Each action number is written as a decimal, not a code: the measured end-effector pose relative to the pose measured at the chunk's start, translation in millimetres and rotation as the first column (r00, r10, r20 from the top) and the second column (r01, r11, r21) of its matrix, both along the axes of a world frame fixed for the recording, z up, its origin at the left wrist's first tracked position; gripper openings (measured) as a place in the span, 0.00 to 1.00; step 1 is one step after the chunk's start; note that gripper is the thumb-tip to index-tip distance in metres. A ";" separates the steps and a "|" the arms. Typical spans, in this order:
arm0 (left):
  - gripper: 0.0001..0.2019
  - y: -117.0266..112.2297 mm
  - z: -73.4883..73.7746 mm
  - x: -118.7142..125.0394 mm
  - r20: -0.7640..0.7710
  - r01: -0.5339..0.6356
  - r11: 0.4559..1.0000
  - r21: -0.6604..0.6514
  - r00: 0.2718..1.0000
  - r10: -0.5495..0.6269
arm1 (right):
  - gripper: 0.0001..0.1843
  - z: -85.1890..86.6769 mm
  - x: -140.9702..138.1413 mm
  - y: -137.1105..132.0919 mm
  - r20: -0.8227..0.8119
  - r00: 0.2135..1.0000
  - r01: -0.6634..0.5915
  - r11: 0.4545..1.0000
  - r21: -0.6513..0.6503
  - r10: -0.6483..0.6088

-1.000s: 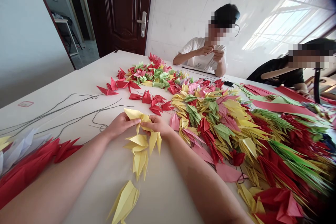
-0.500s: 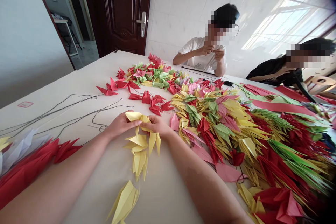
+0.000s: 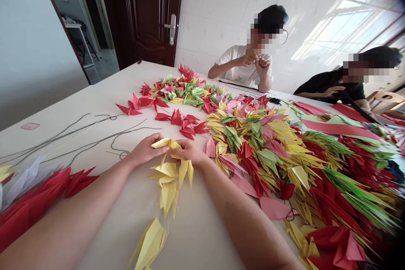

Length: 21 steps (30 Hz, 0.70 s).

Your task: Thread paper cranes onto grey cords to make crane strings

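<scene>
A dark reddish-brown panelled door (image 3: 142,4) with a silver lever handle (image 3: 171,29) stands at upper left; a plain pale wall (image 3: 34,50) fills the left edge. Bright light (image 3: 335,29) gleams on glossy white wall tiles (image 3: 215,4) at upper right, above a white table (image 3: 205,228).

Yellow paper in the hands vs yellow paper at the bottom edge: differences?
Held paper is pinched between left hand and right hand; near paper lies on the table, untouched.
Fingers partly cover held paper; the frame edge crops near paper.
Near paper looks larger in view than held paper.
Shared: yellow, folded.
</scene>
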<state>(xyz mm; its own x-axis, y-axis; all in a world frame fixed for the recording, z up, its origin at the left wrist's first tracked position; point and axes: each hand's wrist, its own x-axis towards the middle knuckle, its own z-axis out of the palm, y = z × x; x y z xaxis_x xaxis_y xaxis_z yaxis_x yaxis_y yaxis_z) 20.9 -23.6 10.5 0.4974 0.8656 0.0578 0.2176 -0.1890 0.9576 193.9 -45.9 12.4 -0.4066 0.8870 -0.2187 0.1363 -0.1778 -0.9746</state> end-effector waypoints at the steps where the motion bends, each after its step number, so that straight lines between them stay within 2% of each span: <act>1: 0.14 0.1 0.3 0.0 -0.003 0.005 1.000 0.004 1.000 -0.005 | 0.18 0.2 -0.1 0.1 0.001 1.000 -0.002 1.000 -0.003 0.002; 17: 0.13 -0.8 4.1 0.3 -0.029 0.024 1.000 0.015 0.999 -0.023 | 0.15 -2.5 1.2 1.8 0.006 1.000 -0.022 1.000 0.007 0.022; 21: 0.14 -2.0 4.9 0.7 -0.041 0.017 1.000 -0.001 0.999 -0.017 | 0.14 -1.1 0.1 1.3 -0.032 0.999 -0.005 1.000 -0.028 0.004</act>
